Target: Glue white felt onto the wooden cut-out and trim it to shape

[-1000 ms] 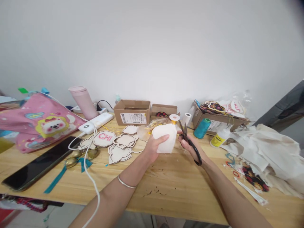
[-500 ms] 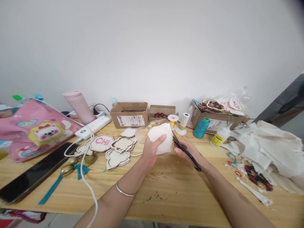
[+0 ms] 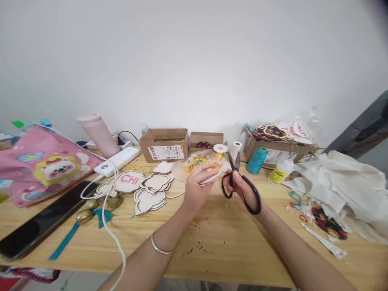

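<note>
My left hand (image 3: 197,184) is closed around a white flat piece (image 3: 213,177), now seen nearly edge-on; whether it is cloth or paper I cannot tell. My right hand (image 3: 244,189) grips black-handled scissors (image 3: 236,163), fingers in the loops and blades pointing up and apart. The blades stand just right of the white piece. Behind my left hand lies a clear bag of yellow cord (image 3: 195,160). A spool of yellow thread (image 3: 220,149) stands just beyond the white piece.
Left of my hands lie several cloud-shaped pieces (image 3: 156,182) and one lettered CHI (image 3: 129,182). Cardboard boxes (image 3: 165,149) line the wall. A teal thread cone (image 3: 257,161), a glue bottle (image 3: 280,173) and crumpled white cloth (image 3: 342,190) are at right. A white cable (image 3: 110,234) crosses the left side.
The white piece has turned from facing me to nearly edge-on. The scissors have swung upright, their blades apart and away from its edge.
</note>
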`<state>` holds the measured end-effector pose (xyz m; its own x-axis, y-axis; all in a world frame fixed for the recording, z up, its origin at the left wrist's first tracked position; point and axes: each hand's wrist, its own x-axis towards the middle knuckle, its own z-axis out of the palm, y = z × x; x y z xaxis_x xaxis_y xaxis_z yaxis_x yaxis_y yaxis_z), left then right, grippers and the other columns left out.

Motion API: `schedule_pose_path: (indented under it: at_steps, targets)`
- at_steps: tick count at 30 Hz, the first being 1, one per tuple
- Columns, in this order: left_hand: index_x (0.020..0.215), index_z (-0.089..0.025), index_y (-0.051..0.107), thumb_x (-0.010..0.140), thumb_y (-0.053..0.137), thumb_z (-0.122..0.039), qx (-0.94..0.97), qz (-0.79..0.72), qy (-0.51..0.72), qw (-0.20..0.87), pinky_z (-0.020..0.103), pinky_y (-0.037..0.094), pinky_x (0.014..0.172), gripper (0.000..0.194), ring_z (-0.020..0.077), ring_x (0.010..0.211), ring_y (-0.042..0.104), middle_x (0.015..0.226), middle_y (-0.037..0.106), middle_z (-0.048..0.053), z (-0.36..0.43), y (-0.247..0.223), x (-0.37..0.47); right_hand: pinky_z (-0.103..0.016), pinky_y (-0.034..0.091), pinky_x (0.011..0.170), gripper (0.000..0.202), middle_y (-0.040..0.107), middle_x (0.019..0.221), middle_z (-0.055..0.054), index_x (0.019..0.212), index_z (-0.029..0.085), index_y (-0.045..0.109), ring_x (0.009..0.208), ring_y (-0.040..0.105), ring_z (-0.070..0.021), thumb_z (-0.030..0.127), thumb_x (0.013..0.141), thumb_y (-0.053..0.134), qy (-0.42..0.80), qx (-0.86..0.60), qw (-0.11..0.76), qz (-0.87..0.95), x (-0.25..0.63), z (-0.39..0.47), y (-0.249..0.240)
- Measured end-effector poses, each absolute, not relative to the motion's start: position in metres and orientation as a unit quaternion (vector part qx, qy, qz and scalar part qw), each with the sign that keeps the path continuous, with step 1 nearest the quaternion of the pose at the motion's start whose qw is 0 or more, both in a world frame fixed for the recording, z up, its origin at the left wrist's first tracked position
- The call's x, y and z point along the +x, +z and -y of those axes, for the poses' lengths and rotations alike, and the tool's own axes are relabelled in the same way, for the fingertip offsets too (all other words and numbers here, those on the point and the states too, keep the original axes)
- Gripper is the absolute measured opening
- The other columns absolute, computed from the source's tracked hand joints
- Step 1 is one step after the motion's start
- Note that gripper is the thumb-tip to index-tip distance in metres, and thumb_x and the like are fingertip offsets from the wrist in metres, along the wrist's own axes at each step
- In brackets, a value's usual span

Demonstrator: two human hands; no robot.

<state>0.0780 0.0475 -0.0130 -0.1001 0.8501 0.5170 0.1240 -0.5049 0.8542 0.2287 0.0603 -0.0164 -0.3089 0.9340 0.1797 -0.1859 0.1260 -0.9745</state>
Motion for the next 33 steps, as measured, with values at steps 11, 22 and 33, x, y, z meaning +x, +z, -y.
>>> schedule_pose_path:
  at_steps: [11, 22, 33]
  targets:
    - [0.115, -0.027, 0.055, 0.054, 0.072, -0.016, 0.578, -0.393, 0.628, 0.342, 0.044, 0.019, 0.104, 0.065, 0.0297, 0.129, 0.023, 0.136, 0.039, 0.007, -0.046, -0.015, 0.081, -0.024, 0.037, 0.047, 0.043, 0.050, 0.058, 0.006, 0.098, 0.017, 0.055, 0.050, 0.045, -0.0097, 0.026, 0.058, 0.068, 0.485, -0.394, 0.593, 0.507, 0.235, -0.068, -0.019]
    - [0.107, -0.016, 0.059, 0.060, 0.071, -0.012, 0.255, -0.335, 0.536, 0.732, 0.022, 0.051, 0.065, 0.049, 0.0154, 0.077, 0.064, 0.095, 0.068, 0.007, -0.045, -0.020, 0.087, -0.022, 0.035, 0.046, 0.038, 0.047, 0.060, 0.005, 0.095, 0.018, 0.056, 0.050, 0.041, -0.0081, 0.034, 0.062, 0.066, 0.442, -0.415, 0.560, 0.564, 0.232, -0.063, -0.012]
    - [0.100, -0.017, 0.060, 0.072, 0.061, -0.015, 0.184, -0.266, 0.654, 0.684, 0.021, 0.053, 0.070, 0.029, 0.0140, 0.079, 0.064, 0.092, 0.068, 0.005, -0.044, -0.003, 0.085, -0.021, 0.026, 0.041, 0.037, 0.037, 0.051, 0.006, 0.084, 0.018, 0.058, 0.045, 0.032, -0.0076, 0.047, 0.063, 0.065, 0.501, -0.367, 0.440, 0.649, 0.214, -0.047, -0.009]
